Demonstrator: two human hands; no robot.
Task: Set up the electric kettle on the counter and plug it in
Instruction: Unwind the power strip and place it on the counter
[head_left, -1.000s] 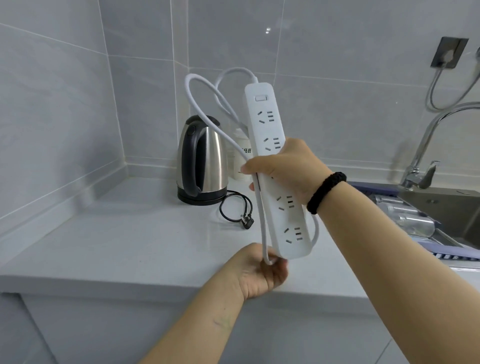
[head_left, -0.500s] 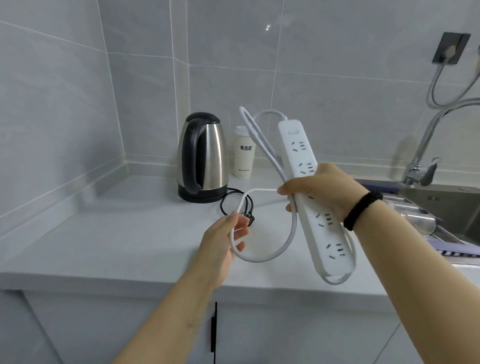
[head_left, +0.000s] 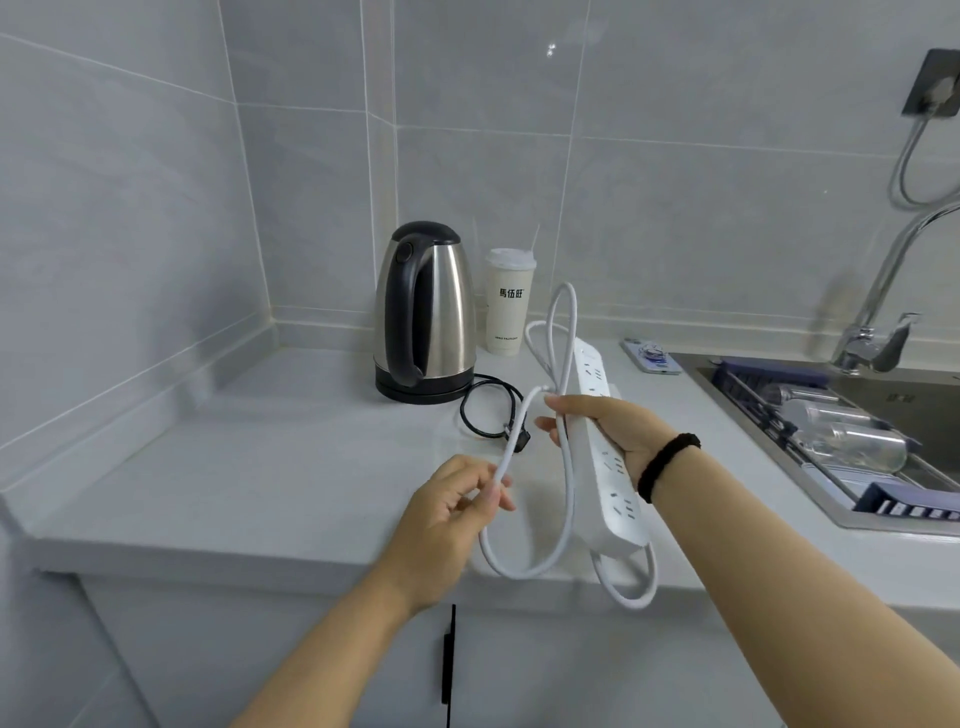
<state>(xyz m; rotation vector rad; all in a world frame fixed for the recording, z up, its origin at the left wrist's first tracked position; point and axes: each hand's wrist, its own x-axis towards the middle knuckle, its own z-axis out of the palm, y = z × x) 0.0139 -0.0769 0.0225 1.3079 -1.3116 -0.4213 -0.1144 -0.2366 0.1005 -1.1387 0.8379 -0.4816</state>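
A pale grey counter (head_left: 218, 483) fills the corner of a kitchen walled in large grey tiles, with white cabinet doors below and a steel sink (head_left: 883, 415) set into its right end under a chrome tap (head_left: 883, 312). The kettle (head_left: 426, 317), steel-bodied with a black lid and handle, stands upright on its black base at the back of the counter near the corner, handle turned toward the camera and left; its black cord (head_left: 488, 410) lies coiled on the counter just to the right, plug (head_left: 519, 441) at the near end of the coil and not connected to anything. A white takeaway cup (head_left: 508, 301) stands just beside the kettle, and a phone (head_left: 652, 356) lies flat near the sink. Above the front of the counter, the right hand (head_left: 608, 426) is closed around the middle of a white power strip (head_left: 613, 467), whose long axis runs from far-left to near-right, sockets facing up, the near end past the counter's edge. The left hand (head_left: 457, 509) pinches the strip's white cable (head_left: 566, 467) between thumb and fingertips; the cable loops above and below the strip. A dark wall socket (head_left: 932, 85) with a plug in it sits high on the right wall.
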